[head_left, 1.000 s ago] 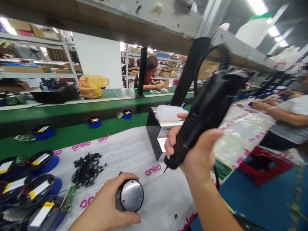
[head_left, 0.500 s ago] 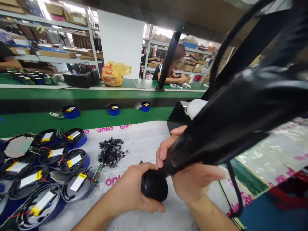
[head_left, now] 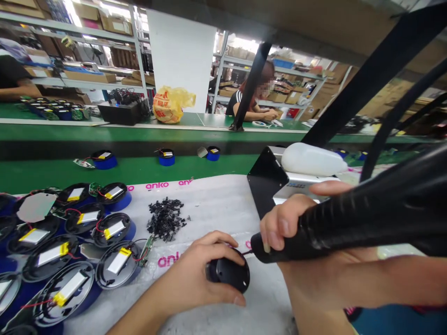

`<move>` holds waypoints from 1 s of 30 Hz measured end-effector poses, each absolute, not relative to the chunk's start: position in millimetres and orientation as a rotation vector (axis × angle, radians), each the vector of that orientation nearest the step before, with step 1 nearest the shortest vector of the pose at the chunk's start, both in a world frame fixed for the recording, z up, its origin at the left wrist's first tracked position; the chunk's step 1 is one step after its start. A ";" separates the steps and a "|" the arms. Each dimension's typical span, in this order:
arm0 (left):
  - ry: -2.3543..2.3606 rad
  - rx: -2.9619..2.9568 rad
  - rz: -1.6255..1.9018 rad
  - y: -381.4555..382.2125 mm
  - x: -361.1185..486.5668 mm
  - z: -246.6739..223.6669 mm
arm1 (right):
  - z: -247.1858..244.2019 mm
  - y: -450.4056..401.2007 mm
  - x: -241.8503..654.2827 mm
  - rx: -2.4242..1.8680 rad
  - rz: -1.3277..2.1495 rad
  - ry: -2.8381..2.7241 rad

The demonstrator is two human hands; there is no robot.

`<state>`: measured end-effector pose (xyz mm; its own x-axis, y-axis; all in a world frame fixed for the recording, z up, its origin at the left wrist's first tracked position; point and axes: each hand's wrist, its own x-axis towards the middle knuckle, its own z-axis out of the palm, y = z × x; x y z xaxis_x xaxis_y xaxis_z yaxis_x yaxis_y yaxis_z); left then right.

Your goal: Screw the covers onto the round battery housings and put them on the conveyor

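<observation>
My left hand point(head_left: 206, 270) is closed around a round black plastic housing point(head_left: 232, 274) above the white foam sheet, with the thumb below and the fingers over the top. Small holes show in the housing's face. My right hand point(head_left: 284, 223) wraps round a thick black electric screwdriver point(head_left: 335, 221), held at a slant from the right. Its thin bit point(head_left: 247, 252) reaches the upper right edge of the housing; whether it sits in a screw, I cannot tell. A heap of small black plastic pieces point(head_left: 166, 218) lies just beyond my left hand.
Several blue round housings point(head_left: 117, 260) with batteries and wires crowd the left. Behind my right hand stands a black-sided device point(head_left: 267, 174) with a white bottle point(head_left: 310, 159) on it. Across the green bench are a yellow bag point(head_left: 171, 104) and a person point(head_left: 254, 102).
The screwdriver and my right hand have swung right and lower, uncovering the white bottle and the bit. The housing in my left hand has tilted, showing more of its face.
</observation>
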<state>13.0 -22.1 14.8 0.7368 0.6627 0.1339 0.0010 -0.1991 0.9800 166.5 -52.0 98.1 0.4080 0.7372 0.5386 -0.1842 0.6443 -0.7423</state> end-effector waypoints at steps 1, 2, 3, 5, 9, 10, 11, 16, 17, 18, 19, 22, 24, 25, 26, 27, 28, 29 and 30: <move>0.543 1.699 0.653 -24.9 13.4 15.8 | 100.1 -52.3 167.3 -0.664 0.655 -0.959; 0.561 1.718 0.658 -28.1 14.3 16.8 | 102.2 -52.2 168.0 -0.677 0.671 -0.929; 0.583 1.741 0.666 -31.6 15.6 17.5 | 104.2 -52.1 168.5 -0.689 0.678 -0.901; 0.639 1.800 0.683 -38.7 19.3 17.5 | 106.9 -51.8 170.0 -0.704 0.648 -0.855; 0.703 1.931 0.768 -51.4 27.7 11.7 | 106.6 -53.4 175.7 -0.718 0.587 -0.770; 0.701 1.948 0.799 -53.8 29.4 10.0 | 105.8 -54.1 177.5 -0.717 0.585 -0.755; 0.701 1.947 0.822 -55.6 30.9 8.7 | 105.0 -54.9 179.2 -0.710 0.584 -0.745; 0.824 1.691 0.817 -53.1 33.1 9.5 | 101.9 -57.5 185.4 -0.659 0.597 -0.718; 0.852 1.636 0.853 -51.0 32.1 10.5 | 101.7 -57.8 186.4 -0.652 0.602 -0.714; 0.877 1.601 0.909 -48.6 30.4 11.3 | 101.7 -58.2 187.4 -0.646 0.607 -0.710; 0.904 1.583 0.974 -46.1 28.3 12.1 | 101.7 -58.6 188.3 -0.638 0.606 -0.708; 0.987 1.555 1.082 -38.6 20.7 13.6 | 101.6 -60.9 190.2 -0.612 0.613 -0.684; 0.988 1.471 1.029 -34.0 16.9 14.0 | 100.3 -62.9 190.3 -0.604 0.651 -0.668; 0.970 1.408 0.987 -31.9 15.9 14.1 | 99.2 -64.0 189.9 -0.600 0.673 -0.668; 0.944 1.352 0.948 -30.0 15.4 14.3 | 97.8 -65.0 189.2 -0.594 0.691 -0.675; 0.920 1.315 0.918 -28.5 15.3 14.4 | 96.4 -65.9 188.4 -0.582 0.702 -0.689; 0.899 1.298 0.901 -27.4 15.5 14.6 | 95.0 -66.8 187.5 -0.570 0.710 -0.709; 0.887 1.295 0.901 -26.8 15.8 14.8 | 94.0 -67.6 186.5 -0.562 0.716 -0.736; 0.890 1.304 0.912 -26.7 16.0 15.1 | 93.5 -68.3 185.3 -0.557 0.716 -0.763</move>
<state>16.0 -26.7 15.1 0.3895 0.9207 -0.0253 -0.0482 0.0478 0.9977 185.3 -68.3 93.5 0.5133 0.7487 0.4195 -0.3710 0.6344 -0.6782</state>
